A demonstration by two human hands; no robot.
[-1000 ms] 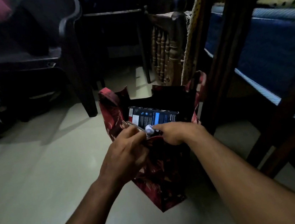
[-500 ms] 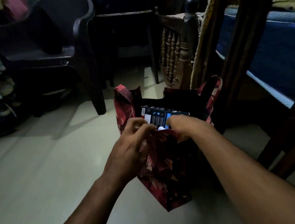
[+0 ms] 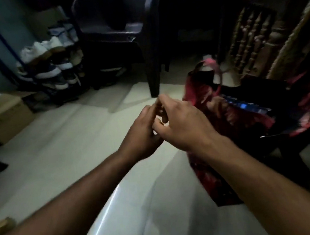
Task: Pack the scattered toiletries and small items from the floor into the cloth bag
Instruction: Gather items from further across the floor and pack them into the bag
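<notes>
A: Where is the red, leaf-printed cloth bag point(image 3: 218, 113)?

B: On the pale tiled floor point(image 3: 60, 148), right of centre, just in front of the carved wooden bed frame point(image 3: 253, 33) and near the leg of the dark plastic chair point(image 3: 133, 26). Its mouth gapes upward and toward the camera, and one handle loop stands up at the far edge.

A: Anything in it?

B: A dark carton with blue printed panels point(image 3: 246, 106) shows inside the opening. Its long axis runs from upper left down to lower right, lying tilted rather than upright.

A: And the hands?

B: Both are to the left of the bag, over bare floor. The left hand point(image 3: 142, 136) and right hand point(image 3: 182, 121) meet, fingers curled and touching each other. The frame is blurred, so I cannot tell whether either pinches something small or holds nothing at all.

A: How would that bag handle?

B: My guess is soft and floppy — thin cloth with no stiffness, so the mouth will sag shut if let go. I would take it by the rim or the handle loop with one hand and feed items in with the other. The carton looks light and rigid, easy to grip across its short sides.

A: Any items left on the floor?

B: None that I can make out in the dim light.
</notes>
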